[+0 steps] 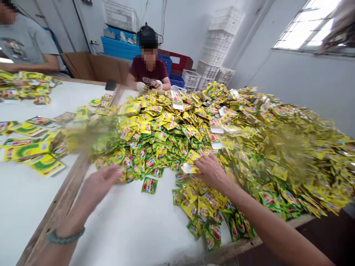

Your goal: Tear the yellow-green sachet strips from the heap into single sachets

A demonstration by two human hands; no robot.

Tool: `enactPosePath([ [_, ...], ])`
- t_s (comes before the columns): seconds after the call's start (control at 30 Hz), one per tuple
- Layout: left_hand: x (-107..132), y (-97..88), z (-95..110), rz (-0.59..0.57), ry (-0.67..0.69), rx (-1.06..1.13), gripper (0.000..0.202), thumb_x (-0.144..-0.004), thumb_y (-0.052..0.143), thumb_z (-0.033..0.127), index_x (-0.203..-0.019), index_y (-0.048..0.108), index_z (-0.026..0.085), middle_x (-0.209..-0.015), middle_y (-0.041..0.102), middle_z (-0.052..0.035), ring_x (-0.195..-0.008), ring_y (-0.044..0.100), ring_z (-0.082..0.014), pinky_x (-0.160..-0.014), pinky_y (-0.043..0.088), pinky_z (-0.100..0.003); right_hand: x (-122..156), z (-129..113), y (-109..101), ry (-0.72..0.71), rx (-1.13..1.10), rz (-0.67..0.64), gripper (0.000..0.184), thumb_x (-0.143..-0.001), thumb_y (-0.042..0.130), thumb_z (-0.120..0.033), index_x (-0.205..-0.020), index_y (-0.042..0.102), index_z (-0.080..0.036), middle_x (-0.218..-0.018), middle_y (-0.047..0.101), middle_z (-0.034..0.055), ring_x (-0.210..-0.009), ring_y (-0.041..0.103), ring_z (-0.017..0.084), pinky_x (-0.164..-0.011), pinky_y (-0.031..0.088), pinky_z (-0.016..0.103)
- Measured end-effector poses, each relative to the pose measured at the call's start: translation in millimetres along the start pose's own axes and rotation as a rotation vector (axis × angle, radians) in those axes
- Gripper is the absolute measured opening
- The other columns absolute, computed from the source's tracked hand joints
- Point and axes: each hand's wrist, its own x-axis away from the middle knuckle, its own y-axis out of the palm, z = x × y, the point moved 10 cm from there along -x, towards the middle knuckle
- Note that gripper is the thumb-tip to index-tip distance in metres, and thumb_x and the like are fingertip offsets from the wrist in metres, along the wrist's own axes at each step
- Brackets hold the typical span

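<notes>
My right hand (211, 170) is closed on a small yellow carton (191, 157) at the edge of the heap; a white flap sticks out towards the left. My left hand (101, 183), slightly blurred, has its fingers drawn together at the heap's near left edge. Small packets touch its fingertips, and whether one is pinched there is unclear. Between the hands, a single green packet (149, 185) with red pictures lies flat on the white table (130, 225). Yellow and green packets (191, 199) spread below my right hand.
A large heap of packets (166, 136) fills the middle and right. Flat yellow cartons (46, 164) lie left, across a wooden strip (59, 199). One person (149, 70) sits opposite, another (33, 44) at far left. White crates (216, 44) are stacked behind.
</notes>
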Motion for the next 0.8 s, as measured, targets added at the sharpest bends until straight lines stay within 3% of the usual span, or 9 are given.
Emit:
enactPosePath([
  [0.1, 63, 72.5, 7, -0.256, -0.08, 0.169, 0.048, -0.063, 0.069, 0.059, -0.092, 0.073, 0.021, -0.096, 0.075, -0.0074, -0.096, 0.064, -0.0309, -0.092, 0.044, -0.039, 4, -41, 10, 0.162, -0.115, 0.019, 0.023, -0.085, 0.048, -0.014, -0.105, 0.058, -0.015, -0.094, 0.064, 0.0114, -0.085, 0.057, 0.021, -0.078, 0.04, 0.031],
  [0.2, 110, 123.5, 11, -0.33, -0.155, 0.502, 0.052, -0.068, 0.069, 0.054, -0.106, 0.069, 0.018, -0.095, 0.074, -0.008, -0.097, 0.065, -0.0283, -0.091, 0.046, -0.036, 8, -122, 26, -0.008, -0.296, -0.01, 0.025, -0.086, 0.046, -0.015, -0.109, 0.057, -0.014, -0.099, 0.064, 0.0126, -0.089, 0.058, 0.022, -0.079, 0.044, 0.032],
  [0.27, 123, 129.8, -2, -0.223, -0.247, 0.718, 0.05, -0.073, 0.065, 0.053, -0.107, 0.066, 0.016, -0.092, 0.073, -0.0085, -0.091, 0.066, -0.0257, -0.083, 0.05, -0.034, 12, -175, 26, -0.284, -0.472, -0.028, 0.04, -0.082, 0.057, -0.024, -0.119, 0.053, -0.011, -0.114, 0.061, 0.0158, -0.104, 0.056, 0.025, -0.088, 0.045, 0.034],
  [0.33, 128, 116.5, -23, -0.048, -0.332, 0.877, 0.045, -0.073, 0.066, 0.051, -0.099, 0.065, 0.015, -0.087, 0.072, -0.007, -0.081, 0.067, -0.0223, -0.072, 0.052, -0.03, 14, -201, 18, -0.501, -0.643, -0.033, 0.05, -0.08, 0.062, -0.031, -0.125, 0.051, -0.013, -0.125, 0.058, 0.0145, -0.115, 0.053, 0.024, -0.095, 0.044, 0.033],
  [0.43, 131, 92.1, -46, 0.096, -0.415, 1.001, 0.038, -0.065, 0.075, 0.042, -0.088, 0.061, 0.015, -0.079, 0.071, -0.0027, -0.069, 0.066, -0.0171, -0.063, 0.052, -0.025, -7, -190, 11, -0.508, -0.69, 0.067, 0.038, -0.089, 0.052, -0.028, -0.125, 0.053, -0.018, -0.126, 0.059, 0.0105, -0.117, 0.053, 0.021, -0.099, 0.042, 0.034],
  [0.5, 135, 86.7, -52, 0.086, -0.472, 1.02, 0.039, -0.061, 0.079, 0.035, -0.088, 0.058, 0.016, -0.076, 0.07, -0.0019, -0.065, 0.066, -0.0161, -0.061, 0.052, -0.026, -23, -179, 18, -0.444, -0.554, 0.127, 0.037, -0.088, 0.054, -0.027, -0.124, 0.055, -0.016, -0.125, 0.06, 0.012, -0.114, 0.054, 0.024, -0.099, 0.041, 0.038],
  [0.63, 146, 93.4, -45, -0.009, -0.488, 0.964, 0.047, -0.058, 0.082, 0.034, -0.093, 0.057, 0.017, -0.074, 0.071, -0.003, -0.06, 0.066, -0.0165, -0.058, 0.052, -0.026, -29, -178, 50, -0.395, -0.342, 0.052, 0.024, -0.087, 0.052, -0.015, -0.109, 0.061, -0.015, -0.104, 0.068, 0.0123, -0.098, 0.06, 0.023, -0.086, 0.045, 0.033],
  [0.7, 149, 101.9, -34, -0.102, -0.435, 0.92, 0.051, -0.058, 0.082, 0.04, -0.096, 0.058, 0.016, -0.075, 0.071, -0.0031, -0.061, 0.065, -0.0161, -0.059, 0.051, -0.026, -21, -163, 57, -0.251, -0.454, 0.046, 0.023, -0.088, 0.047, -0.013, -0.105, 0.062, -0.016, -0.093, 0.069, 0.0103, -0.089, 0.063, 0.021, -0.079, 0.046, 0.03],
  [0.8, 153, 113.0, -20, -0.213, -0.347, 0.828, 0.049, -0.06, 0.08, 0.043, -0.095, 0.06, 0.016, -0.076, 0.071, -0.002, -0.065, 0.063, -0.0152, -0.061, 0.049, -0.024, -3, -133, 54, -0.04, -0.957, 0.061, 0.019, -0.09, 0.049, -0.029, -0.097, 0.063, -0.018, -0.088, 0.07, 0.0057, -0.081, 0.064, 0.019, -0.075, 0.047, 0.027],
])
